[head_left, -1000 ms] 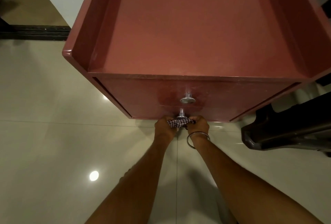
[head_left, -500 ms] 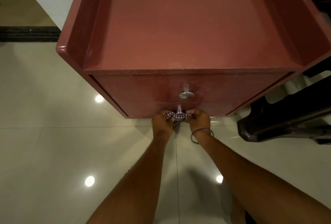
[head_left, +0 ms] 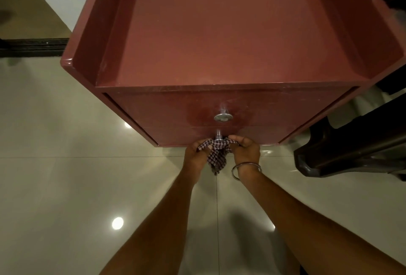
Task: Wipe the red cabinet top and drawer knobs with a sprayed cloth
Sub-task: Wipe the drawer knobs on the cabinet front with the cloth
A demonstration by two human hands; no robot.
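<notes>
The red cabinet [head_left: 219,39] stands in front of me, its recessed top bare. Two metal knobs sit on its front: the upper knob [head_left: 223,117] is uncovered, and the lower knob [head_left: 218,136] has a checked cloth [head_left: 216,153] wrapped over its head. My left hand [head_left: 195,156] pinches the cloth's left side and my right hand [head_left: 247,150], with a metal bangle on the wrist, pinches its right side. A loose end of the cloth hangs down between my hands.
A dark piece of furniture [head_left: 351,153] juts out at the right, close to the cabinet's front corner. Glossy beige floor tiles [head_left: 66,175] spread to the left and below. A black threshold strip [head_left: 33,47] runs at the far left.
The cloth has loosened across the lower knob and a longer end now hangs down between my hands. My view has shifted slightly, bringing the cabinet lower and closer.
</notes>
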